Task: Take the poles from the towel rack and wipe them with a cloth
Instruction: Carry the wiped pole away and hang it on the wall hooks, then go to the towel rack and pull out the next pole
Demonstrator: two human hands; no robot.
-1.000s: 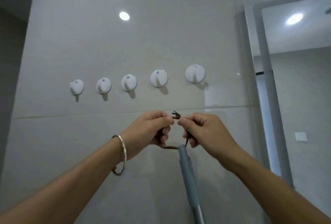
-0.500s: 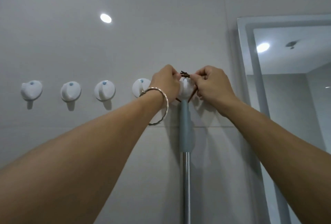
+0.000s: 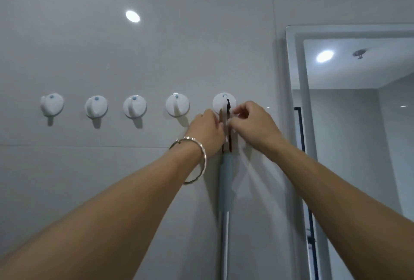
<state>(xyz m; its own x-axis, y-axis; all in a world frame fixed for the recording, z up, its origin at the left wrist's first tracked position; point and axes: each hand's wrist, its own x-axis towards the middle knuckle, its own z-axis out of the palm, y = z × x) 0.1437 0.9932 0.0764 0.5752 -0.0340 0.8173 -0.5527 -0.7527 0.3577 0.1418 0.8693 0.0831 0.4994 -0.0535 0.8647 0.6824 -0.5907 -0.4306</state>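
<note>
Head view, wall (image 3: 156, 60): we see pale glossy tiles, with a bright round lamp reflection (image 3: 132, 16) high up.
Head view, hooks: five white round hooks sit in a level row; the four free hooks (image 3: 134, 106) run leftward from the end hook (image 3: 224, 100).
Head view, pole (image 3: 225, 181): it hangs upright against the wall directly below the end hook, with a blue-grey grip on top and a bare metal shaft beneath that runs out of the lower frame edge.
Head view, cord (image 3: 229, 109): a dark brown loop rises from the top of the pole and passes over the end hook.
Head view, left hand (image 3: 207, 129): its fingers are curled and pinch the cord from the left, just below the end hook.
Head view, right hand (image 3: 253, 123): thumb and fingers pinch the cord from the right, almost touching the left hand.
Head view, bracelet (image 3: 195, 158): a silver bangle hangs on the left wrist.
Head view, mirror (image 3: 358, 134): a framed panel is mounted right of the pole.
</note>
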